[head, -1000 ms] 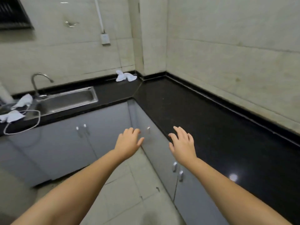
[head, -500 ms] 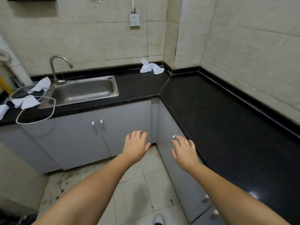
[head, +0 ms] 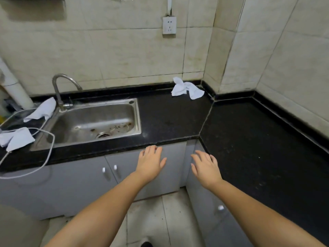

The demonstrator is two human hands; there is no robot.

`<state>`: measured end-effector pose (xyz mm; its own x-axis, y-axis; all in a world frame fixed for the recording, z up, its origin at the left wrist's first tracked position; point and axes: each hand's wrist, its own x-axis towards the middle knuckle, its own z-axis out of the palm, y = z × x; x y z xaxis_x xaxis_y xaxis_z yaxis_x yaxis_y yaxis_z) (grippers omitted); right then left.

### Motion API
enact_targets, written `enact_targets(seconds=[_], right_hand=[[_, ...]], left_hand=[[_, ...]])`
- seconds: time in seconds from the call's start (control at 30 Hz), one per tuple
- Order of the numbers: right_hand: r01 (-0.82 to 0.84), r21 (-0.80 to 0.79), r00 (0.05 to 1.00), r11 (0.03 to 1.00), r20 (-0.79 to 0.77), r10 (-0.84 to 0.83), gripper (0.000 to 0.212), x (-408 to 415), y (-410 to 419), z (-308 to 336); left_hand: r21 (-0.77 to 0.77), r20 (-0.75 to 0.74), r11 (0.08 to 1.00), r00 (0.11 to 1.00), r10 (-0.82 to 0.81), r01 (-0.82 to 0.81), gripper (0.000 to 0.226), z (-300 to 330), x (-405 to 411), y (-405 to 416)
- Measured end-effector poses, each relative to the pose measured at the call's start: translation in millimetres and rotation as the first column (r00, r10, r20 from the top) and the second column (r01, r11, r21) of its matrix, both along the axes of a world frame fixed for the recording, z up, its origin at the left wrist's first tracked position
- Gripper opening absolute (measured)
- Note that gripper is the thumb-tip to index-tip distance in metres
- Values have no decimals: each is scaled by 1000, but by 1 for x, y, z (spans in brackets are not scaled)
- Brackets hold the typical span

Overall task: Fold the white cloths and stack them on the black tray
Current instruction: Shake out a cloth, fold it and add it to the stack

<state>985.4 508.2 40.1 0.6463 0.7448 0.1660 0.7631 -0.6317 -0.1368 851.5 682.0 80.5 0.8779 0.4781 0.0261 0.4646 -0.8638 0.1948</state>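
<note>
A crumpled white cloth (head: 187,88) lies on the black counter by the back wall, near the corner. A second white cloth (head: 41,110) rests left of the tap, and a third (head: 17,139) lies further left near the counter's front. My left hand (head: 151,162) and my right hand (head: 204,165) are both held out, palms down, fingers spread and empty, in front of the counter's front edge. No black tray is in view.
A steel sink (head: 94,120) with a curved tap (head: 61,88) is set in the L-shaped black counter (head: 249,139). A white cable (head: 46,154) loops over the counter edge at left. Grey cabinets (head: 71,182) stand below; a wall socket (head: 169,25) is above.
The view has swung left and moved closer to the sink counter. Both hands have risen towards the counter's front edge and stay empty.
</note>
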Motion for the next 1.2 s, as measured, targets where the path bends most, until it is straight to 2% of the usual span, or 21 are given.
enact_targets(seconds=[0.13,0.23,0.47,0.57,0.7,0.93,1.2], right_hand=[[54,-4,997,999,-53,-54,39,49,66,5],[100,53,993,994,-74,-96,38,85,102,9],[229,-12,965,973,-127,-228,38,178,144,8],[254,-28,955,967,-150,-256,37,242,163,3],[250,-56,951,967,-172,-256,36,334,191,1],[150,-130,961,980,-215,-176,33,475,242,-14],[-88,-185,968,979,-246,41,37,536,286,-43]], left_hand=[[43,-1,998,999,-54,54,45,4,60,69],[86,-49,988,991,-127,130,45,9,105,112],[9,-74,963,961,-267,269,47,1,217,158],[6,-64,940,938,-339,340,47,-10,283,173],[-38,-92,937,932,-351,348,47,-18,377,191],[12,-184,908,893,-410,419,48,-39,516,223],[153,-355,840,822,-445,521,42,-80,580,249]])
